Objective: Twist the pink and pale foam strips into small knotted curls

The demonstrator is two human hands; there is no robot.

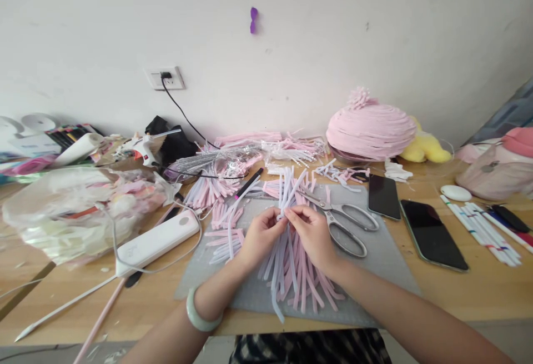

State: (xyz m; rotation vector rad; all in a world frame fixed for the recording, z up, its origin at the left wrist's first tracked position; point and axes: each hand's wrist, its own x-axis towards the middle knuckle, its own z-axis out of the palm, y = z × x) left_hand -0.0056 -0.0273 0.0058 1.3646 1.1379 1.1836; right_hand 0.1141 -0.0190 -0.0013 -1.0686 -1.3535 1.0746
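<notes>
Now both hands pinch a bundle of pink and white strips over the grey mat.

On the wooden table (458, 292) lies a grey mat (387, 264). The bundle of strips (291, 264) fans out on it toward the person. The left hand (260, 237) and right hand (313, 236) grip its top, close together. Scissors (343, 222) lie just beside the right hand.

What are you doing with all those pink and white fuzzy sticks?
A person sits at a wooden table. The left hand and the right hand pinch a bundle of pink and white fuzzy sticks at its middle, over a grey mat. The sticks fan out above and below the fingers. Scissors lie just right of the hands, two phones farther right, and a white power bank to the left.
</notes>
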